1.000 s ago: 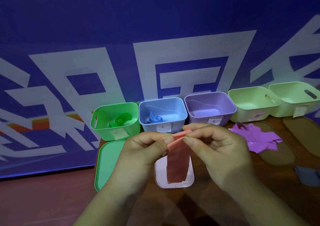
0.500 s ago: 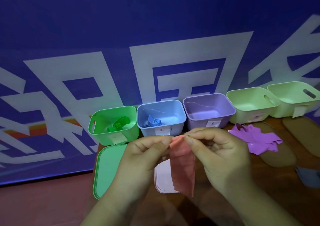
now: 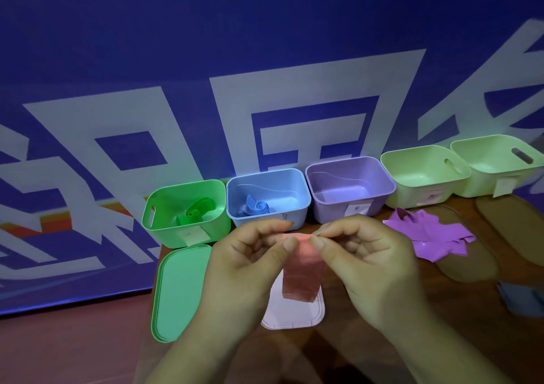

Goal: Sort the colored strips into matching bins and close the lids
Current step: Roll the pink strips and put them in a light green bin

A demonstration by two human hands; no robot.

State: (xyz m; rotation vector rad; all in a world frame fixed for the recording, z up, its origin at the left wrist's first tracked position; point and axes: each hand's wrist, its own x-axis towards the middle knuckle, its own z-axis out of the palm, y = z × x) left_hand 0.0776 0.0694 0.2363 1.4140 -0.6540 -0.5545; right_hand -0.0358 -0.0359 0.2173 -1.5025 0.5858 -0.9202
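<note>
A pink strip (image 3: 300, 280) hangs between my hands over the table's middle. My left hand (image 3: 250, 263) and my right hand (image 3: 365, 260) each pinch its top edge between thumb and fingers. Behind them stands a row of open bins: a green bin (image 3: 164, 224) holding a rolled green strip (image 3: 194, 211), a blue bin (image 3: 300, 192) holding a rolled blue strip (image 3: 259, 207), a purple bin (image 3: 350, 189) with nothing visible inside, and two pale yellow-green bins (image 3: 424, 174) (image 3: 497, 160). A heap of purple strips (image 3: 432, 236) lies to the right.
A green lid (image 3: 179, 289) lies flat in front of the green bin. A pale pink lid (image 3: 294, 313) lies under the hanging strip. Brown lids (image 3: 500, 236) rest on the wooden table at right, with a grey-blue object (image 3: 521, 298) at the right edge. A blue banner wall stands close behind.
The hanging part of the pink strip looks shorter than before and hangs straight again. Both hands keep pinching its top and have barely moved.
</note>
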